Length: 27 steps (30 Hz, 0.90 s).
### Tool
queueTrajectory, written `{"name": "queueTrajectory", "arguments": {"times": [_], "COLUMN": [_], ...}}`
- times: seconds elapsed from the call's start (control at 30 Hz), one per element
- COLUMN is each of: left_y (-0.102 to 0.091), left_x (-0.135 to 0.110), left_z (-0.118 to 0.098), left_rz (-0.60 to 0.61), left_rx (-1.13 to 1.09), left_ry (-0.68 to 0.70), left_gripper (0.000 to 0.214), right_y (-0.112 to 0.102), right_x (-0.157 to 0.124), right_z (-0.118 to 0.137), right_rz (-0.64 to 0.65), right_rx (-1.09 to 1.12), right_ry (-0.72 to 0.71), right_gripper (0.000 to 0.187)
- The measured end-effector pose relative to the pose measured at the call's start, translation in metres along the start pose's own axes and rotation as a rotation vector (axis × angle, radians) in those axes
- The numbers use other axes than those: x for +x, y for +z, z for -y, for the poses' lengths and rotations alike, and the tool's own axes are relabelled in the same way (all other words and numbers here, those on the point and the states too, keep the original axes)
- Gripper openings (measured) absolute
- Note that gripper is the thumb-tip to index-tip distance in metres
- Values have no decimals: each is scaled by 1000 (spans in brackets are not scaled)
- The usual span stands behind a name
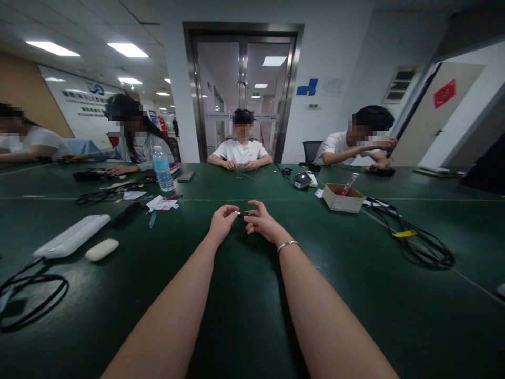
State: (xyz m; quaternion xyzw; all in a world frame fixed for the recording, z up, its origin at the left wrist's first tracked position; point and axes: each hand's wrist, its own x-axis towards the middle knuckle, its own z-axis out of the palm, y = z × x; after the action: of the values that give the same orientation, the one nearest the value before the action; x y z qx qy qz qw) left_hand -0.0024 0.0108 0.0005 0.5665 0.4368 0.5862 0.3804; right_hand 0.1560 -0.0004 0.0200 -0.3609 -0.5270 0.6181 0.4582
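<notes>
Both forearms reach forward over the dark green desk [355, 295]. The left hand [222, 221] and right hand [263, 222] meet at mid-desk, fingertips facing each other.

Between them is a small black piece with a white tip [243, 214]. The left thumb and forefinger are pinched narrow on the white end, and the right fingers are closed on the black end. The piece is too small to identify. Whether it touches the desk cannot be told. There is a thin silver bracelet [287, 245] on the right wrist.

Left of the hands:
- scattered white paper scraps [161, 203], near
- a black stick-shaped object [126, 214] beside the scraps
- a clear plastic water bottle with a blue label [162, 168], upright, farther back
- a long white flat case [71, 236] with a white oval pebble-shaped object [101, 249] just beside it
- a loop of black cable [33, 295] at the left edge

Right of the hands:
- an open brown cardboard box [342, 199], well apart, with a red-and-white item leaning out of it
- a coil of black cable with a yellow tag [424, 245], nearer the right edge

Directly opposite sits a person in a white T-shirt [240, 151] with both hands together on the desk. Other people are seated to either side.
</notes>
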Motion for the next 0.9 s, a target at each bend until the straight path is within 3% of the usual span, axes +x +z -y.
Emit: {"name": "queueTrajectory", "arguments": {"times": [0.17, 0.33, 0.5, 0.63, 0.8, 0.9], "left_y": [0, 0, 0, 1, 0, 0], "left_x": [0, 0, 1, 1, 0, -1], "left_z": [-1, 0, 2, 2, -1, -3], "left_rz": [4, 2, 7, 5, 5, 9], "left_rx": [7, 4, 23, 22, 18, 27], "left_ry": [-4, -5, -2, -7, -11, -11], "left_gripper": [17, 17, 16, 17, 17, 17], "right_y": [0, -3, -2, -1, 0, 0], "right_x": [2, 2, 3, 2, 1, -1], "right_z": [-3, -4, -5, -4, -2, -2], "right_rz": [-45, -52, -29, -38, -35, -24], "right_rx": [-22, 74, -10, 28, -9, 15], "right_ry": [78, 11, 61, 1, 63, 9], "right_gripper": [11, 44, 27, 54, 29, 42]}}
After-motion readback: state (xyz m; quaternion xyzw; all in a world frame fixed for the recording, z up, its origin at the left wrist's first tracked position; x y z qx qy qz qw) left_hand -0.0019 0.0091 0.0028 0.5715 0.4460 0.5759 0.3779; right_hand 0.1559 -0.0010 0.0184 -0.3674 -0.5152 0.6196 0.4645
